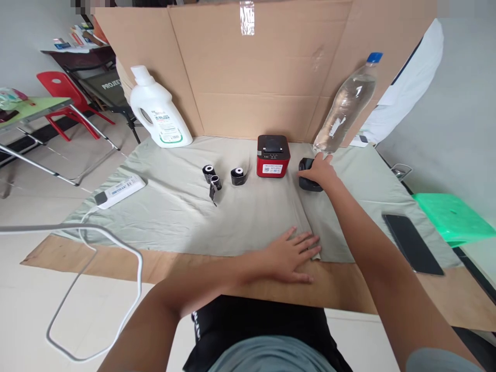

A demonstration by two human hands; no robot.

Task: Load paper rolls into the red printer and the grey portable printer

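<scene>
My right hand (pixel 321 173) reaches forward and its fingers close over a black roll (pixel 308 166) lying on the grey-green cloth (pixel 174 206), just right of a small red and black label printer (pixel 273 156). My left hand (pixel 291 254) lies flat with fingers spread at the cloth's near edge, on the cardboard sheet (pixel 116 261). Three other small black rolls lie left of the printer: one (pixel 208 172), a smaller one with a loose strip (pixel 214 185), and one (pixel 239 176) closest to the printer.
A white detergent bottle (pixel 158 111) stands back left, a clear water bottle (pixel 346 106) leans back right, both before a cardboard wall (pixel 263 77). A white power strip (pixel 119 190) lies left with its cable (pixel 96 289). A black phone (pixel 413 243) lies right, beside a green stool (pixel 451 217).
</scene>
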